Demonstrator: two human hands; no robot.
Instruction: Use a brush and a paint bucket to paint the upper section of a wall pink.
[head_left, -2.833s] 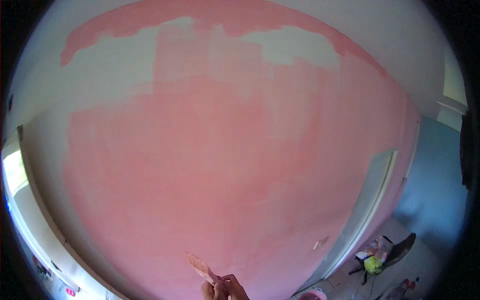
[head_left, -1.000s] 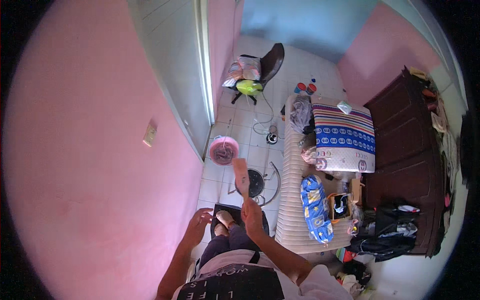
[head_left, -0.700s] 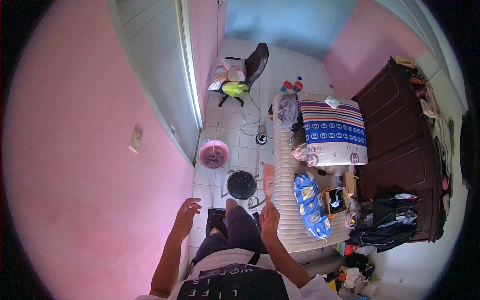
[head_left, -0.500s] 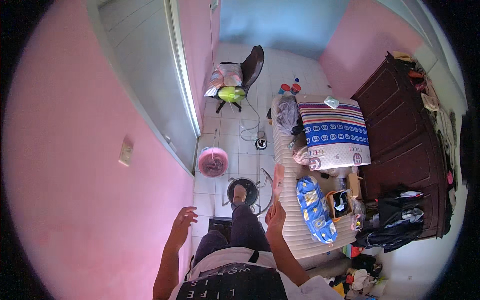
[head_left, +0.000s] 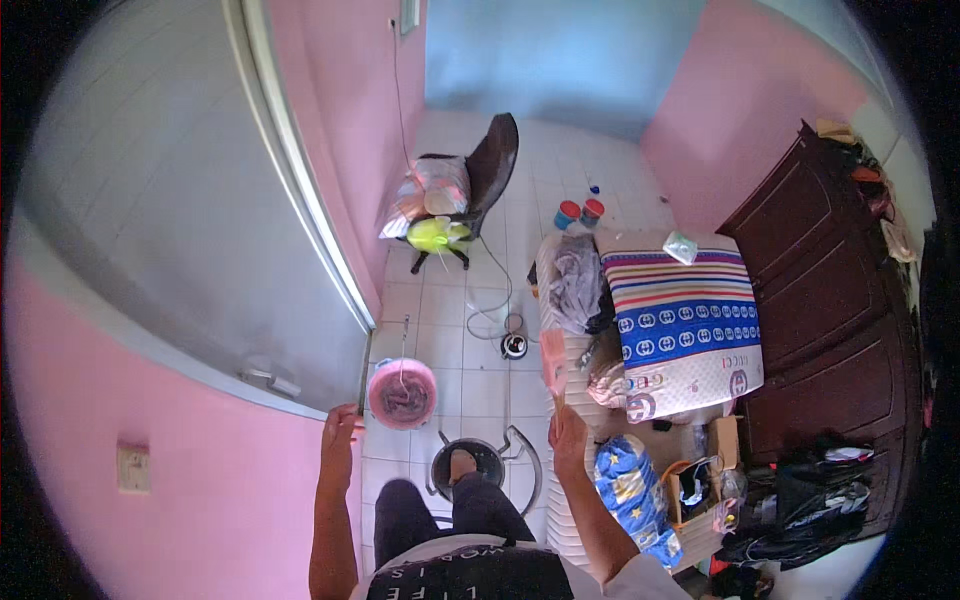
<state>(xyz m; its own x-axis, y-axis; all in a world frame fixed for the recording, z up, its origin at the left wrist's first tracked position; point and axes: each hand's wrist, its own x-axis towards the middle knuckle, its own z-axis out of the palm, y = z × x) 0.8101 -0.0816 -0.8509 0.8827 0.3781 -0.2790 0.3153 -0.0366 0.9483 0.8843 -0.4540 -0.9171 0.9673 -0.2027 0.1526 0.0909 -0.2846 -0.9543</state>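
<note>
I have a flat paintbrush with pink-coated bristles and a slim wooden handle (head_left: 555, 365) in the right hand (head_left: 568, 435), whose fingers are wrapped around the handle; the bristles point up and away from the body, and in my view they overlap the side of the cream ribbed mattress (head_left: 563, 500). The left hand (head_left: 340, 428) appears empty, fingers loosely apart, near the lower corner of the grey door (head_left: 200, 220); I cannot tell whether it touches the frame. Between the hands, a bare foot (head_left: 462, 465) rests on a round black stool with metal legs (head_left: 488, 461). Just beyond the left hand I see a round pink plastic bucket (head_left: 428, 380) on white floor tiles (head_left: 440, 335). Farther off stands a dark-backed chair (head_left: 492, 175) loaded with pale bundles. To the right, a blue star-patterned bolster (head_left: 632, 490) lies near striped blue-and-white bedding (head_left: 690, 340), with a dark brown wooden wardrobe (head_left: 830, 310) beyond.
</note>
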